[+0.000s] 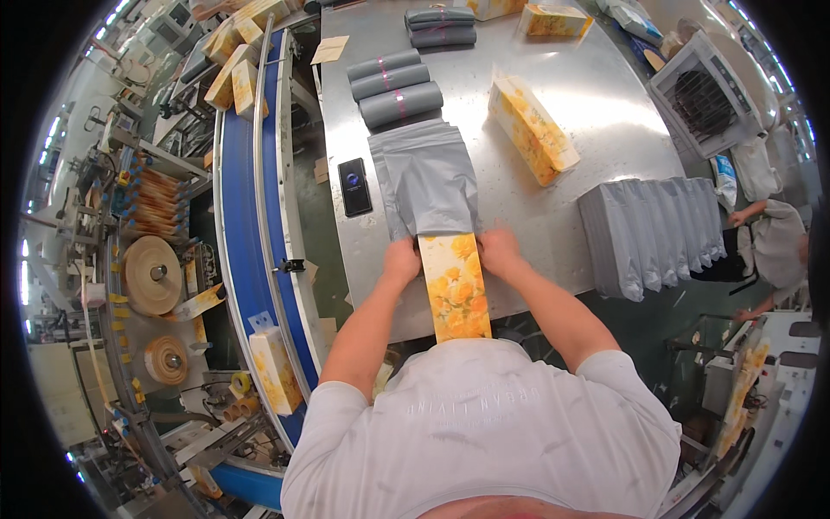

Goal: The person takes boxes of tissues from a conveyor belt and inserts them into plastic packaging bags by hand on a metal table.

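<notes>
A grey plastic mailing bag lies on the metal table in front of me. Its mouth faces my body, and the far end of a long pack with a yellow flower print sits inside it. The near end of this pack reaches back to my shirt. At the left corner of the mouth, my left hand is closed on the bag's edge. My right hand grips the opposite edge, beside the pack. The fingertips of both hands are partly hidden by the bag and the pack.
Rolled grey bags and a black phone lie on the metal table. Another flowered pack rests to the right, near a row of filled grey bags. A blue conveyor runs along the left. One person is at the far right.
</notes>
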Demonstrator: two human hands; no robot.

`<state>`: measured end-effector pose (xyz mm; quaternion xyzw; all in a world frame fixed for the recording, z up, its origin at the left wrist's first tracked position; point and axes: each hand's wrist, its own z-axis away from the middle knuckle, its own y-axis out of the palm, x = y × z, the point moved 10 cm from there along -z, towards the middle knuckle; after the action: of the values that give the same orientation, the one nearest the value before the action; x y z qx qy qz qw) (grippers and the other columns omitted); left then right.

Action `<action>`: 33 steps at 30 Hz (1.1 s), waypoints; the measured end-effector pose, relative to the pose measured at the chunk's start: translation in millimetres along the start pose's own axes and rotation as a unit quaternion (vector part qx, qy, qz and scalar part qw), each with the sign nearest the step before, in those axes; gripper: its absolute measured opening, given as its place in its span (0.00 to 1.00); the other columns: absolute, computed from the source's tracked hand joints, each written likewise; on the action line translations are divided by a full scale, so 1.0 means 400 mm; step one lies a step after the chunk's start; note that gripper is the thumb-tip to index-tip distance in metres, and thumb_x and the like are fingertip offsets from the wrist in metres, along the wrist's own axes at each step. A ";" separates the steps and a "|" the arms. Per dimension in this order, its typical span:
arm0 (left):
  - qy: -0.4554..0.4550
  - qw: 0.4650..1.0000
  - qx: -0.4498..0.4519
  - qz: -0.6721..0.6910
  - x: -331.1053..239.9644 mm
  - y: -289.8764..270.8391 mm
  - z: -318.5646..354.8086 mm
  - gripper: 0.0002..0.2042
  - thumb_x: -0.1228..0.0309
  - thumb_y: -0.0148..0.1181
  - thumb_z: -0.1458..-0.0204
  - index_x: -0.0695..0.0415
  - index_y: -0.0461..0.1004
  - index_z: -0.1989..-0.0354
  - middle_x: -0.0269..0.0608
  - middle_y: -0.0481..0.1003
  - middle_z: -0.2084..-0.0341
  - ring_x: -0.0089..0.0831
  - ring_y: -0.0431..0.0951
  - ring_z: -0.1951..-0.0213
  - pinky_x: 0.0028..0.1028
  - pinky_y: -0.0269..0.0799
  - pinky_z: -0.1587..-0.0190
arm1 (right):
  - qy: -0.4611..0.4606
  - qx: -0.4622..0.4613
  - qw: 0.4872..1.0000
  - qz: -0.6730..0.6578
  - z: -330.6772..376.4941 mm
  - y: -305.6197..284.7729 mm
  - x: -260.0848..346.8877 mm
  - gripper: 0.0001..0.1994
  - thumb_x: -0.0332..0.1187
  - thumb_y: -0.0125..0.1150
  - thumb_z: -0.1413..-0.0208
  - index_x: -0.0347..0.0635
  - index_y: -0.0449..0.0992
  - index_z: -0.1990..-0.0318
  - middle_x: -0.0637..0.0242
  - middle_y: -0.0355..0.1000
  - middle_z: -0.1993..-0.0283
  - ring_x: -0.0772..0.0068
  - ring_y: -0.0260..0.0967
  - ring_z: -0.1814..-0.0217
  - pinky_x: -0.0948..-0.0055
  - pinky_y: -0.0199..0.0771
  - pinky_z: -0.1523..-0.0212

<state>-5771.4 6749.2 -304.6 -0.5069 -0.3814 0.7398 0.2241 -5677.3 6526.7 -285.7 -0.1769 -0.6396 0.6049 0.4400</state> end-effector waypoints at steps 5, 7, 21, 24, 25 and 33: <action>0.179 0.934 0.300 -0.080 0.027 0.157 0.306 0.11 0.66 0.58 0.48 0.60 0.81 0.65 0.59 0.80 0.66 0.58 0.81 0.61 0.51 0.76 0.58 | -0.035 0.292 0.955 0.046 0.307 0.106 0.076 0.11 0.38 0.60 0.49 0.42 0.85 0.67 0.49 0.81 0.62 0.44 0.79 0.56 0.50 0.80 0.55; 0.196 0.904 0.376 0.060 0.067 0.224 0.429 0.10 0.67 0.59 0.49 0.60 0.81 0.66 0.59 0.80 0.68 0.58 0.80 0.62 0.50 0.76 0.59 | -0.087 0.386 0.918 -0.009 0.434 0.161 0.100 0.10 0.38 0.61 0.48 0.43 0.84 0.69 0.50 0.80 0.66 0.43 0.78 0.60 0.51 0.79 0.58; -0.101 0.930 0.099 0.340 0.178 0.102 0.338 0.04 0.77 0.64 0.45 0.65 0.78 0.64 0.34 0.77 0.75 0.22 0.73 0.73 0.28 0.71 0.67 | 0.008 0.107 0.994 -0.036 0.210 0.082 0.303 0.14 0.38 0.62 0.43 0.44 0.80 0.52 0.53 0.80 0.57 0.47 0.77 0.54 0.51 0.77 0.53; -0.109 0.923 0.076 0.361 0.187 0.100 0.342 0.04 0.79 0.62 0.45 0.65 0.79 0.63 0.34 0.78 0.74 0.21 0.75 0.72 0.26 0.72 0.64 | -0.029 0.072 0.993 -0.092 0.205 0.123 0.357 0.15 0.38 0.63 0.44 0.48 0.78 0.50 0.58 0.79 0.57 0.49 0.77 0.54 0.53 0.77 0.54; -0.087 0.926 0.070 0.360 0.180 0.099 0.340 0.05 0.79 0.62 0.45 0.65 0.80 0.62 0.36 0.79 0.74 0.22 0.75 0.72 0.27 0.72 0.65 | -0.067 0.051 0.988 -0.131 0.204 0.110 0.391 0.14 0.38 0.63 0.44 0.48 0.78 0.52 0.59 0.79 0.59 0.49 0.77 0.55 0.53 0.77 0.55; -0.058 0.922 0.059 0.377 0.178 0.112 0.351 0.07 0.80 0.61 0.46 0.66 0.81 0.61 0.41 0.81 0.73 0.25 0.78 0.72 0.29 0.75 0.64 | -0.126 0.061 0.980 -0.140 0.258 0.151 0.444 0.04 0.30 0.65 0.48 0.44 0.75 0.69 0.59 0.74 0.66 0.51 0.75 0.61 0.54 0.77 0.61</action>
<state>-5925.6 6725.8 -353.8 -0.5557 -0.1302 0.8186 -0.0646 -5873.7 6610.0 -267.8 0.0190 -0.6703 0.5927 0.4462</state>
